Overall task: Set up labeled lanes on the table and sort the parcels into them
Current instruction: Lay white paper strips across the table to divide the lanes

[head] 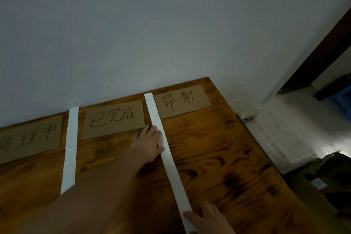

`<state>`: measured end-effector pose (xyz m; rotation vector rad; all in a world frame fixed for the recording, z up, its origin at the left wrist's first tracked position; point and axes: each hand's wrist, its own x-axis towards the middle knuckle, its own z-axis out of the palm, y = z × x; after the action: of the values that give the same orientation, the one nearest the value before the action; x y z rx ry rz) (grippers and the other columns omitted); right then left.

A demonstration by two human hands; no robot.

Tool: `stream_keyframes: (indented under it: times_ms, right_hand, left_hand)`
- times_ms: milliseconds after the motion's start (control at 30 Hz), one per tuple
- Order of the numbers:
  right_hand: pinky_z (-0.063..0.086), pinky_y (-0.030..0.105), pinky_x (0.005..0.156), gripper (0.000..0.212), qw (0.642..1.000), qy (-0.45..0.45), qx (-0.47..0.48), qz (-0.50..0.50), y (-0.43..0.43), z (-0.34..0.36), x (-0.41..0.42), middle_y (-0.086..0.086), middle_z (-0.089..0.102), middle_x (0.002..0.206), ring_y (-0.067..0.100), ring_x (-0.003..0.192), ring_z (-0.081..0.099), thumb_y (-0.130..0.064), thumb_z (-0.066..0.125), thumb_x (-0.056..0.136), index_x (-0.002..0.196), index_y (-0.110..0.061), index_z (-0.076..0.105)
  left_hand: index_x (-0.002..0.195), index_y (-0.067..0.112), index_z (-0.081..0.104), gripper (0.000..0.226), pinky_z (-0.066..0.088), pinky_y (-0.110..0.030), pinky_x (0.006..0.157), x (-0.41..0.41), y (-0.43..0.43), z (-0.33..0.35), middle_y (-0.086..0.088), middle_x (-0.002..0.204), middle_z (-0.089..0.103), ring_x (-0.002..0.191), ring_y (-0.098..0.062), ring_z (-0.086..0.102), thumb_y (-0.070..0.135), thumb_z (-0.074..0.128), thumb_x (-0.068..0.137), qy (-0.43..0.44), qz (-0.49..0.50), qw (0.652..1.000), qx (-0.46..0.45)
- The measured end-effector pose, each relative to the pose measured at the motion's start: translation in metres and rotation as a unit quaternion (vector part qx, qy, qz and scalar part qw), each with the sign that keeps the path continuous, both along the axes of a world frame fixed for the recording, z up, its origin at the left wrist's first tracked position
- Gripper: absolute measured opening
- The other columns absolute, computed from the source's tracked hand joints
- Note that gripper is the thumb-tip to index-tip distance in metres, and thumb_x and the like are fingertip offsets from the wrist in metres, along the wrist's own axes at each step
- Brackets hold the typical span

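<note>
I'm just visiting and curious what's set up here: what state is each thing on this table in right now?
Left strip: lying flat, no hand on it.
Right strip: lying flat, under both hands.
Left hand: fingers flat, pressing the right strip.
Right hand: on that strip's near end; grip unclear.
Cardboard labels: flat by the wall, writing up.

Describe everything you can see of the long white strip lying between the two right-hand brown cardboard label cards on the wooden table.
The long white strip looks like flat, matte paper or tape of even width. It lies flat on the dark wooden table, running from the wall toward the near edge and slanting right as it comes closer. It separates the brown cardboard card reading 已完成 from the one reading 异常. The left hand presses it partway along, and the right hand rests on its near end.
</note>
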<state>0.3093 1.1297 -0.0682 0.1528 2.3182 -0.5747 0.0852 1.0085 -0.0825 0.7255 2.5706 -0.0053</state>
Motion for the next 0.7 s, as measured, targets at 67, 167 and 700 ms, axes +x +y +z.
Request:
stream_keyframes:
  times_ms: [67,167,700]
  right_hand:
    - [0.045,0.043,0.096,0.074,0.987,0.131,0.058,0.071,0.005,-0.008,0.005,-0.011,0.044,0.139,0.014,0.126,0.047,-0.078,0.056,0.069,0.130,-0.040,0.042]
    - [0.058,0.026,0.054,0.090,0.975,0.195,0.058,0.087,0.008,-0.020,0.007,-0.019,0.069,0.101,0.006,0.085,0.070,-0.072,0.082,0.022,0.098,-0.042,0.044]
    - [0.058,0.023,0.057,0.032,0.974,0.180,0.071,0.115,0.007,-0.015,0.007,-0.014,0.047,0.108,0.006,0.085,0.069,-0.047,0.031,0.066,0.096,-0.041,0.042]
  left_hand:
    - [0.151,0.024,0.013,0.068,0.007,-0.048,0.116,-0.003,0.006,-0.003,0.003,0.160,0.002,0.146,-0.021,-0.004,0.049,0.042,0.094,0.006,-0.002,1.000,0.006]
    - [0.151,0.024,0.014,0.069,0.007,-0.047,0.116,-0.010,0.007,-0.002,0.003,0.159,0.005,0.146,-0.021,-0.001,0.050,0.043,0.093,0.010,0.012,1.000,0.002]
    - [0.151,0.023,0.013,0.073,0.008,-0.048,0.117,-0.018,0.004,-0.002,0.002,0.159,0.006,0.146,-0.023,0.002,0.046,0.048,0.091,0.006,0.019,1.000,0.001]
